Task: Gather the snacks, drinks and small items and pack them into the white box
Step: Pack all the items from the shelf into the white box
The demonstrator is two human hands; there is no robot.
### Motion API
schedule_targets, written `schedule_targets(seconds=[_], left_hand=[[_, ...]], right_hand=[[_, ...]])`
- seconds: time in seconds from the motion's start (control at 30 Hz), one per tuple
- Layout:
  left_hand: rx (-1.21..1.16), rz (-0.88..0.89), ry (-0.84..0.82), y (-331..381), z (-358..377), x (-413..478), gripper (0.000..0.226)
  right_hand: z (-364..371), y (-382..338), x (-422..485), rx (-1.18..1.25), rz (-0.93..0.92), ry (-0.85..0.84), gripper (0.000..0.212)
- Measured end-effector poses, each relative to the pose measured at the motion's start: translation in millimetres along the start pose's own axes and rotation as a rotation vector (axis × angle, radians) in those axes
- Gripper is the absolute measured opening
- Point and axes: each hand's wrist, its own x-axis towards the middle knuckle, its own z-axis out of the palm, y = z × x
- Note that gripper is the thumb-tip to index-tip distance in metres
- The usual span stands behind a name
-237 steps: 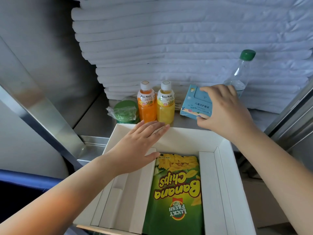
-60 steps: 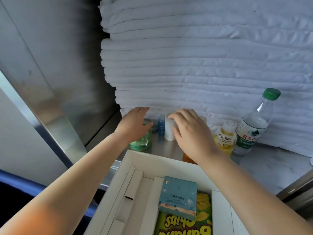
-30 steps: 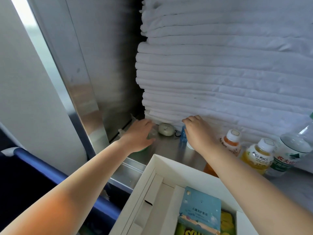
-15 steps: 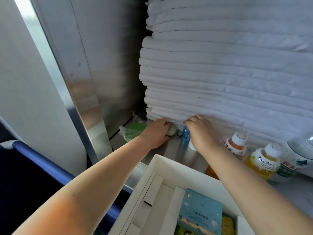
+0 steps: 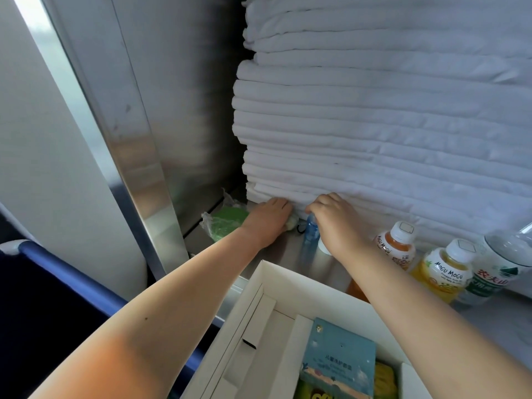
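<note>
The white box stands open at the bottom, holding a blue packet on top of a green and yellow chips bag. At the foot of the stacked linen, my left hand curls over a small pale green round item. My right hand is curled over a small white container, with a small blue bottle right beside its thumb. A green plastic-wrapped item lies left of my left hand. To the right stand an orange drink bottle, a yellow drink bottle and a water bottle.
A tall stack of folded white linen fills the back of the steel shelf. A steel post and steel side wall close in the left. A blue rail runs below left of the shelf.
My left hand has moved right off the green wrapped item and closed over the pale green round item. My right hand has stayed over the white container. The view has shifted slightly.
</note>
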Motion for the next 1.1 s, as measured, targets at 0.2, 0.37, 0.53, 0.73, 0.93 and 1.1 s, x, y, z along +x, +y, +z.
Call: schedule_targets(seconds=[0.2, 0.37, 0.53, 0.73, 0.93, 1.1], left_hand=[[0.011, -0.043, -0.006, 5, -2, -3, 0.042], [-0.014, -0.023, -0.011, 6, -5, -8, 0.052], [0.094, 0.041, -0.029, 6, 0, -17, 0.053], [0.168, 0.074, -0.045, 6, -1, -22, 0.054], [-0.005, -0.008, 0.183, 5, -35, -47, 0.051], [-0.258, -0.186, 0.310, 16, -86, -87, 0.064]], right_hand=[[1, -3, -1, 0.008, -0.031, 0.033, 0.032], [-2, -7, -7, -0.010, -0.054, 0.006, 0.024], [-2, -8, -11, 0.080, -0.028, -0.045, 0.030], [-5, -8, -14, 0.222, 0.001, -0.060, 0.032], [-31, -8, -20, 0.322, 0.019, 0.116, 0.027], [-76, -12, -36, 0.498, 0.055, 0.242, 0.027]])
